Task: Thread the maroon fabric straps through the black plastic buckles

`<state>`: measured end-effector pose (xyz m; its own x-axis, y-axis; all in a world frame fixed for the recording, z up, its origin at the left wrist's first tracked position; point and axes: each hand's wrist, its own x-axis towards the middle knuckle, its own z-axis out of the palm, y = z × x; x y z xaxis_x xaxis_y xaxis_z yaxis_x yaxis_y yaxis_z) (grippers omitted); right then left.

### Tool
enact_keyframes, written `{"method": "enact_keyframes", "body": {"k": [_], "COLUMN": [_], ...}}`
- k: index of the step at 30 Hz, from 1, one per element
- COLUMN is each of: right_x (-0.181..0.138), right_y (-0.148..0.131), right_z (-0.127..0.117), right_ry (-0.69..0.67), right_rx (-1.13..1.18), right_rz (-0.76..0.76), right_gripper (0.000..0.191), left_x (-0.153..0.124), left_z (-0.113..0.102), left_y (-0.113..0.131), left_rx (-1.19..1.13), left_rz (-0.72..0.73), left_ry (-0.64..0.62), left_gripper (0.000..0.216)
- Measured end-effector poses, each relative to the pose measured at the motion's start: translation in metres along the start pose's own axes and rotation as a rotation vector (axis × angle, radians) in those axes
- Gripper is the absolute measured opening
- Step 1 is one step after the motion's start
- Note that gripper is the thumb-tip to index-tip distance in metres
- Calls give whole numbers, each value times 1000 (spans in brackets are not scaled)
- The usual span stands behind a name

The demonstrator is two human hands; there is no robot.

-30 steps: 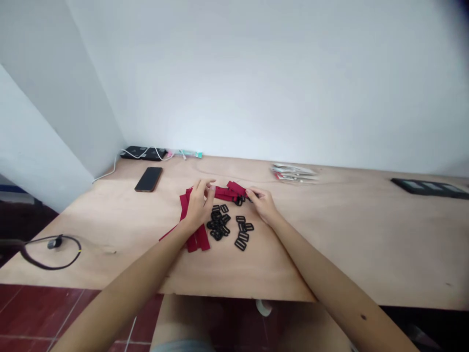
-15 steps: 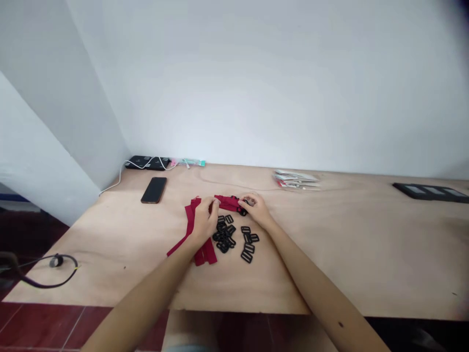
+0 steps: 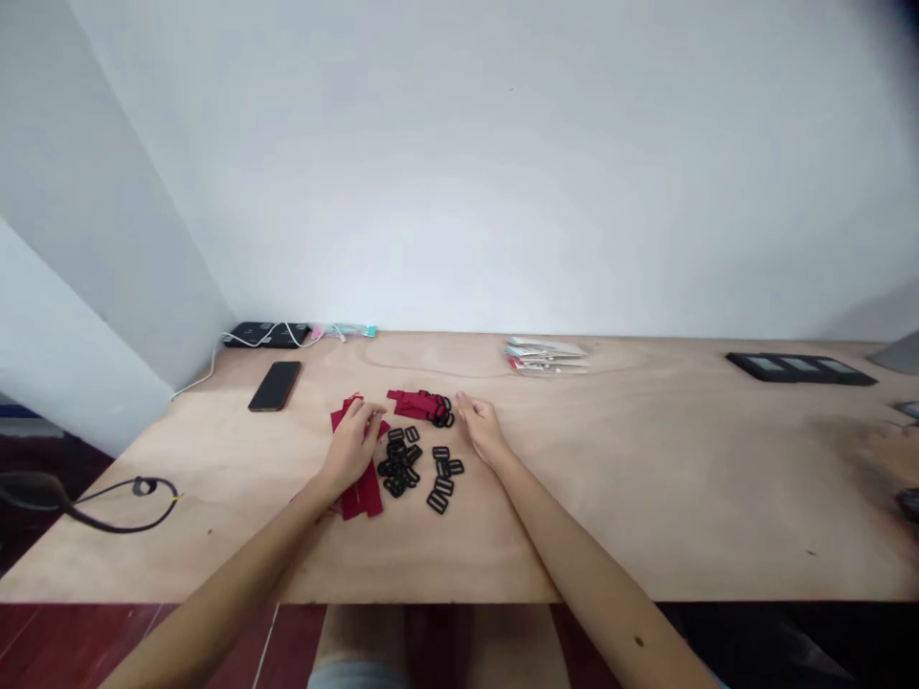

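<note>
Left hand (image 3: pixel 351 445): fingers resting on loose red straps (image 3: pixel 363 488), grip unclear | right hand (image 3: pixel 481 428): flat on plywood table (image 3: pixel 617 478), holding nothing | on far strap bundle (image 3: pixel 406 404): black rings (image 3: pixel 443 411) gathered at end | loose black rings (image 3: pixel 398 464): heaped between hands
</note>
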<state>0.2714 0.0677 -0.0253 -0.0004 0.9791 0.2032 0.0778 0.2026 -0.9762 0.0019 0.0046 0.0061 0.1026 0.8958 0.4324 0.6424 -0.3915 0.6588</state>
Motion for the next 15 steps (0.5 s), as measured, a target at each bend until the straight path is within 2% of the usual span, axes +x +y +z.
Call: {"method": "enact_keyframes", "body": {"k": [4,7,11,15], "right_x": [-18,-27,-31,-32], "right_y": [-1,-2,-6,-11], "right_z": [-7,-10,-8,-4], "right_ry": [-68,-144,-198,-249], "right_rx": [-29,-53,-41,-81], "right_rz": [49,48,33,46], "right_gripper": [70,72,73,72], "left_x": [-37,-56,-63,-58], "left_z": [-15,-24,-41,-59], "left_y": [-9,-16,-21,-24], "left_rx": [250,304,227,156], "left_rz": [44,59,76,33], "left_ry": [-97,-109,-159,-231], "left_gripper": [31,30,31,33]}}
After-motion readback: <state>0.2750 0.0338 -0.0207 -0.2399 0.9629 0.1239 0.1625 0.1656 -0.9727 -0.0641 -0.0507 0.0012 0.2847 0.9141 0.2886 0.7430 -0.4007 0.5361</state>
